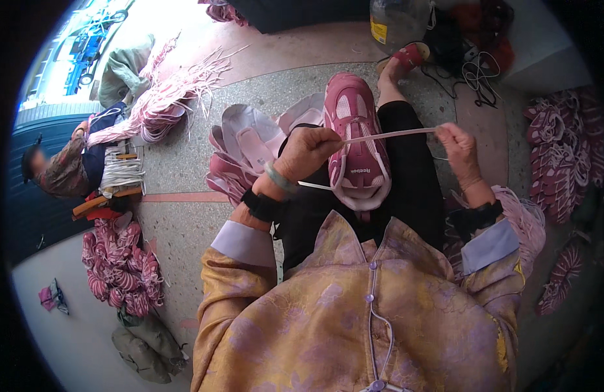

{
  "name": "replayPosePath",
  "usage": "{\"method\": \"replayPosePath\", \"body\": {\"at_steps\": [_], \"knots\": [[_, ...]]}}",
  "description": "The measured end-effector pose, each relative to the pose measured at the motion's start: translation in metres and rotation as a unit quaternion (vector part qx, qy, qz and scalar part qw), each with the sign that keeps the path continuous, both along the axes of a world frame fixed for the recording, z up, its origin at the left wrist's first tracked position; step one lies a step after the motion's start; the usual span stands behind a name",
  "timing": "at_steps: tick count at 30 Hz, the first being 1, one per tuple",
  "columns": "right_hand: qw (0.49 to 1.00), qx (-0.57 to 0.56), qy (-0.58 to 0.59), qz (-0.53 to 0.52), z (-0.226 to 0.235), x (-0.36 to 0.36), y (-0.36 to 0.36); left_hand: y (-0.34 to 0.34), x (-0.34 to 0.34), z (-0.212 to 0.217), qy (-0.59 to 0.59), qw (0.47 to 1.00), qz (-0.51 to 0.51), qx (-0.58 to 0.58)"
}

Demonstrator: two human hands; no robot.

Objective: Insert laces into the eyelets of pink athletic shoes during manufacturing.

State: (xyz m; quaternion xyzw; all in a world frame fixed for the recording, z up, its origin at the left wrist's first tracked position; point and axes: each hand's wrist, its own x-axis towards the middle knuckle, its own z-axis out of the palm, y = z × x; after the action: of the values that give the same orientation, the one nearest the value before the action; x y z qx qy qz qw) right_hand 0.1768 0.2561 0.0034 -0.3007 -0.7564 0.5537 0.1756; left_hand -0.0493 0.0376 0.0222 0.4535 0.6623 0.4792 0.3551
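Observation:
A pink and white sports shoe [351, 90] rests on my lap between my knees, toe pointing away from me. Across its upper, a flat pale pink shoelace [390, 135] is stretched nearly straight. My left hand [307, 151] pinches the lace close beside the shoe. To the right, past my knee, my right hand [460, 153] is closed on the lace's other stretch, fingertips together. Part of the lacing lies over the shoe's tongue; a pale strand also shows below my left wrist.
Pink and pale shoe parts [250, 137] lie left of my leg. A person [63, 160] sits at far left by a bundle of pink laces [161, 114]. Piles of pink shoes [122, 268] stand at left and right [556, 157]. A clear plastic jug [397, 23] is ahead.

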Motion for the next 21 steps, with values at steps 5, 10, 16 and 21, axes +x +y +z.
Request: {"method": "replayPosePath", "body": {"at_steps": [5, 10, 16, 21], "knots": [[0.983, 0.14, -0.07, -0.092, -0.038, 0.023, 0.033, 0.007, 0.001, -0.002, 0.051, 0.998, -0.015, -0.046], [0.876, 0.364, -0.305, 0.082, -0.045, 0.009, 0.03, 0.013, 0.006, -0.007, 0.058, 0.995, -0.014, -0.076], [0.963, 0.204, 0.106, 0.143, 0.01, -0.071, -0.044, 0.013, 0.02, -0.015, 0.047, 0.998, 0.024, -0.03], [0.969, 0.082, 0.104, 0.208, 0.027, -0.095, -0.064, 0.025, 0.018, -0.002, 0.192, 0.979, 0.033, 0.055]]}}
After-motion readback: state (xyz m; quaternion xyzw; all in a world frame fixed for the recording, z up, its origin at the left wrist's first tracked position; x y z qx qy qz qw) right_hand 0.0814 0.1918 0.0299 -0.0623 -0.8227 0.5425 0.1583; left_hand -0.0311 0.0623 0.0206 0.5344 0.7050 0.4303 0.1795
